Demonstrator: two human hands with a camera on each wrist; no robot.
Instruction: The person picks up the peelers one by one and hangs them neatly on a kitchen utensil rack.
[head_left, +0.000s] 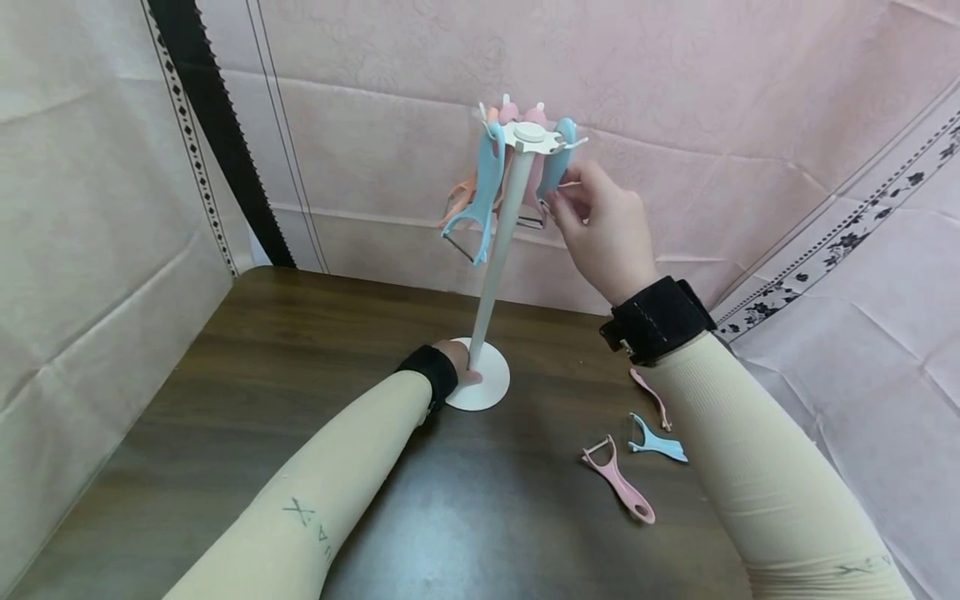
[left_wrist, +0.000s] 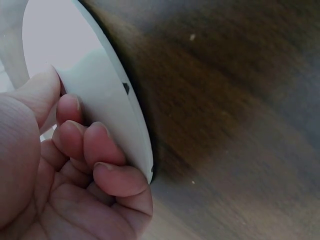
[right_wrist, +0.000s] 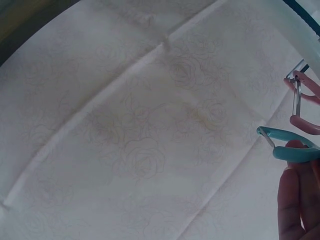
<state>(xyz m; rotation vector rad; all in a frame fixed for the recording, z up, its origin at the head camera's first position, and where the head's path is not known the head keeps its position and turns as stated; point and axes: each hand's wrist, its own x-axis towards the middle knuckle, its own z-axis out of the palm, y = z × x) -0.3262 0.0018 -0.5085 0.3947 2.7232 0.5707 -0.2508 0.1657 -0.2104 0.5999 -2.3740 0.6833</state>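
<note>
A white stand (head_left: pixel 496 279) with a round base (head_left: pixel 489 390) rises from the table, tilted in the head view. At its foot, my left hand (head_left: pixel 453 360) holds the bottom of the pole, its curled fingers (left_wrist: pixel 102 145) lying against the base. Up at the hooked top ring, my right hand (head_left: pixel 606 223) pinches a blue peeler (head_left: pixel 556 165) that hangs on the right side. The right wrist view shows this peeler's head (right_wrist: pixel 296 153) by the fingertips. Another blue peeler (head_left: pixel 488 177), an orange peeler (head_left: pixel 461 198) and pink peelers (head_left: pixel 535 182) hang there too, partly hidden.
On the dark wooden table (head_left: pixel 315 400), right of the base, lie a pink peeler (head_left: pixel 624 485), a blue peeler (head_left: pixel 657 447) and a second pink peeler (head_left: pixel 652 398), near my right sleeve. Pale patterned cloth (head_left: pixel 390 150) hangs behind the stand and at both sides.
</note>
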